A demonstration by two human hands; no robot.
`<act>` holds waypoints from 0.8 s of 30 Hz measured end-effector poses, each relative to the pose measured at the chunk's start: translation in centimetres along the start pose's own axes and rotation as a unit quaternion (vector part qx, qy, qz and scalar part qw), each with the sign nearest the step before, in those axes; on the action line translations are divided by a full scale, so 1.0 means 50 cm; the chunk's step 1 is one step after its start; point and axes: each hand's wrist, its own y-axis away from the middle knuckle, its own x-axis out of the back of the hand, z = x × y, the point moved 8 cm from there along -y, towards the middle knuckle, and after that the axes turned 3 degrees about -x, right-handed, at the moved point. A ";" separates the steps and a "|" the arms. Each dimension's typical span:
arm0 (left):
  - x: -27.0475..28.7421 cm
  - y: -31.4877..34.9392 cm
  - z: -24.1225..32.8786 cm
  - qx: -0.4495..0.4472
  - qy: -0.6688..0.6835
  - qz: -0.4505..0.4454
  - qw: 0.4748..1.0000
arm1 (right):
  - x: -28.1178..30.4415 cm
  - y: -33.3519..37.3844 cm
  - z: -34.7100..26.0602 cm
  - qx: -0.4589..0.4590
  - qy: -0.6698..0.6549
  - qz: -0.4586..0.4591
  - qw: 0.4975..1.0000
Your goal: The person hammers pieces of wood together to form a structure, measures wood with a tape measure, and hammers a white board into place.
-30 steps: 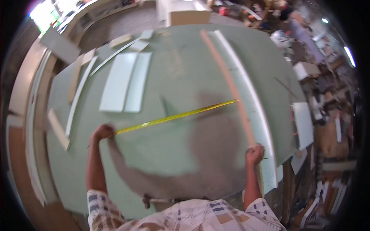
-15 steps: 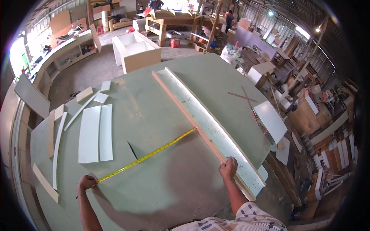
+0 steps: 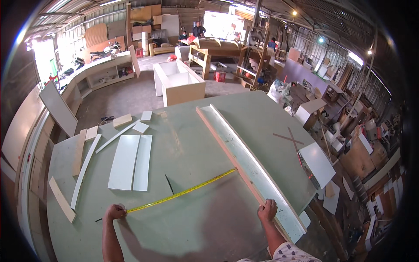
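My left hand is closed around one end of a yellow tape measure. The tape runs across the green tabletop, slightly bowed, and its far end meets the wooden edge of a long, shallow white trough-shaped panel. My right hand grips that panel's near part, fingers bent over its brown edge. Beside the left hand a thin dark stick shows; whether it is held cannot be made out. A second slim dark piece lies just beyond the tape.
White panels, narrow strips and small blocks lie on the table's left side. Crossed brown strips and a white sheet are at the right. Beyond stands a white open cabinet; people work farther back. Scrap crowds the right floor.
The view has tilted upward, so the table sits lower and farther right in the picture. The tape bows a little more. Both hands keep their holds.
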 end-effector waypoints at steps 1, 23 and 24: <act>-0.003 0.013 0.017 -0.006 0.002 0.004 1.000 | 0.001 -0.003 0.015 -0.013 0.001 -0.019 1.000; -0.307 0.782 0.132 0.084 0.525 0.028 0.847 | 0.102 0.578 -0.461 0.532 -0.311 -0.361 0.700; -0.309 0.781 0.135 0.082 0.525 0.061 0.845 | 0.089 0.605 -0.468 0.541 -0.275 -0.419 0.675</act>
